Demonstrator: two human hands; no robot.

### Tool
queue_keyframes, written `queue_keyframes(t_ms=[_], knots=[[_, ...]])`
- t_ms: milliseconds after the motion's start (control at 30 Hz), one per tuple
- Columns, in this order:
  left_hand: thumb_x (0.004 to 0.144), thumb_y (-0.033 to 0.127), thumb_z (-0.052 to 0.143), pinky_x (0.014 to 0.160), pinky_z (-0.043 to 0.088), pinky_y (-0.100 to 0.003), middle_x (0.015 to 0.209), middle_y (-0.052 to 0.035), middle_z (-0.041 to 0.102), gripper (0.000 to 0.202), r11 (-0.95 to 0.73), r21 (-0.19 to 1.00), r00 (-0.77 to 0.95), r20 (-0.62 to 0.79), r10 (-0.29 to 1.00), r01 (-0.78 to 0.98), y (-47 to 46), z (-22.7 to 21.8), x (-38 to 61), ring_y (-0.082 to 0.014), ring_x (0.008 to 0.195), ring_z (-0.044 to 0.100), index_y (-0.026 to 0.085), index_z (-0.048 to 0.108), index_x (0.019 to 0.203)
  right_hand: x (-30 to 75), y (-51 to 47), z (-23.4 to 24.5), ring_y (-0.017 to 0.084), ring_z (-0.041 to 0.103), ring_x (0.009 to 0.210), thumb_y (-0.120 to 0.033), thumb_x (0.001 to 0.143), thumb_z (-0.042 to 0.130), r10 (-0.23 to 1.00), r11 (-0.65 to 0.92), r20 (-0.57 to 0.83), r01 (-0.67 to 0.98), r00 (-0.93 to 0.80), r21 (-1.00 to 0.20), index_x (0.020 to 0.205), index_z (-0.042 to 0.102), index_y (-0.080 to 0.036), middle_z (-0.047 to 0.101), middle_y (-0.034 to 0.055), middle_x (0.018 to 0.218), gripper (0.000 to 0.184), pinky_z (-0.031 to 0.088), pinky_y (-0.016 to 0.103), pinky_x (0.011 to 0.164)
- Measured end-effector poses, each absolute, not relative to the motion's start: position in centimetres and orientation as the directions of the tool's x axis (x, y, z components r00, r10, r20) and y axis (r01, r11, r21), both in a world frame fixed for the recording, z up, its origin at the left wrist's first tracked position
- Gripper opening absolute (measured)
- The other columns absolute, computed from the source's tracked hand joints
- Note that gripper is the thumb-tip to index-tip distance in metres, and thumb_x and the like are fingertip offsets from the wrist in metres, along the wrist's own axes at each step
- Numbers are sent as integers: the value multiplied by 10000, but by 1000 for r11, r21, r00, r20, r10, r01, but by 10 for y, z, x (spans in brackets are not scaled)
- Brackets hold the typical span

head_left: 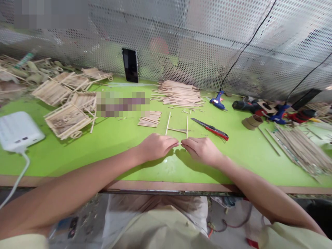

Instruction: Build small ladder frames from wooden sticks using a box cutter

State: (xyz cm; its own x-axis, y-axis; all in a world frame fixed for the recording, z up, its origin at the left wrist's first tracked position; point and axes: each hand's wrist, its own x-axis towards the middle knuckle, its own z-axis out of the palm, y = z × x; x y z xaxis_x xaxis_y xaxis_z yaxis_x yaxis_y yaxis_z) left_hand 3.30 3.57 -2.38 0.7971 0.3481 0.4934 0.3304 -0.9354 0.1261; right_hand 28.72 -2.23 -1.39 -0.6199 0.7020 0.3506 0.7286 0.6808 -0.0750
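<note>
1. Your left hand and right hand pinch a short stick from either end, its pale middle showing between your fingertips. Uneven pressure from the two sides could bow or snap something that thin.

2. The stick is just on the near side of the H-shaped stick frame, which lies on the green surface. Your right fingertips are very close to the near end of its right upright; whether they touch it, you cannot tell from here. A careless nudge could skew that upright or strain its joint with the crossbar.

3. Your fingers cover both ends of the stick, so a misaligned end could go unnoticed until you let go.

4. The utility knife lies just right of the frame, its blade end angled towards the far end of that upright. If your right hand swept forward without looking, it could meet the blade or knock the knife into the frame.

5. Small offcuts lie just beyond the frame. Should you slide it away from you, one could lodge underneath and tilt it.
</note>
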Motion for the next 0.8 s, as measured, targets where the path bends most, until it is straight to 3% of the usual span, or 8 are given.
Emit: queue_keyframes(t_ms=[200, 433, 600, 800], knots=[[1182, 285, 380, 542, 418, -295, 810, -8, 806, 413, -939, 131, 818, 463, 341, 317, 30, -29, 30, -162, 620, 724, 184, 745, 1017, 283, -27, -18, 128, 575, 584, -213, 1135, 403, 689, 697, 310, 716, -655, -39, 1053, 737, -174, 746, 31, 802, 345, 331, 300, 567], [1174, 273, 384, 549, 433, -311, 821, -5, 805, 379, -940, 72, 819, 473, 325, 332, 24, -24, 28, -171, 643, 734, 190, 731, 1046, 281, -32, -17, 116, 471, 550, -154, 1120, 397, 633, 716, 385, 697, -671, 37, 1009, 710, -177, 675, -1, 734, 333, 268, 304, 536], [1159, 251, 404, 541, 432, -303, 827, 1, 805, 335, -940, 59, 843, 426, 328, 336, 25, -25, 27, -163, 650, 738, 198, 718, 1054, 282, -33, -17, 124, 443, 554, -121, 1107, 374, 639, 718, 324, 692, -698, 73, 1037, 705, -177, 663, 3, 745, 343, 223, 315, 536], [1167, 235, 362, 483, 376, -316, 725, 21, 727, 352, -942, -98, 834, 500, 234, 322, 26, -23, 25, -159, 570, 680, 194, 698, 1071, 280, -32, -16, 121, 483, 563, -211, 1135, 394, 715, 686, 283, 720, -639, -107, 1055, 709, -169, 715, 32, 806, 328, 279, 306, 573]])
